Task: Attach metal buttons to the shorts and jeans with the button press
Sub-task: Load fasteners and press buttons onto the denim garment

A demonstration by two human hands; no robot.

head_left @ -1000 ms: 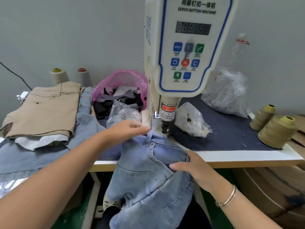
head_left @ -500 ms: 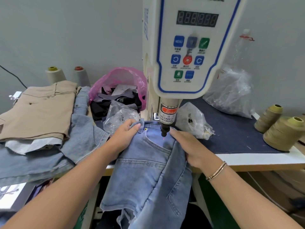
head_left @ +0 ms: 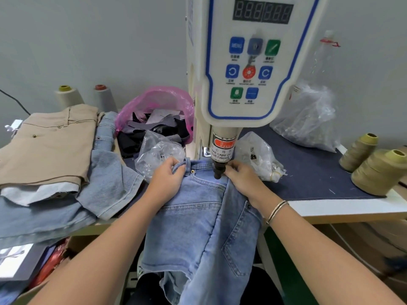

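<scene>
I see my left hand gripping the waistband of the denim shorts under the button press at the tabletop edge, while my right hand's fingers seem to pinch the fabric beside the punch.

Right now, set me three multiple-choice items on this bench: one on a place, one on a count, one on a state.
1. Where does the pink bag sit?
A. left of the button press
B. right of it
C. on the floor

2. How many olive thread cones stand at the bench's right end?
A. one
B. two
C. four

3. What is the left hand doing?
A. pressing a panel key
B. hanging idle
C. gripping the waistband of the jeans

Key: 1 A, the bag lies behind the clear bags, left of the machine column. 2 B, two cones stand side by side there. 3 C, its fingers curl round the waistband beside the belt loop.
</scene>
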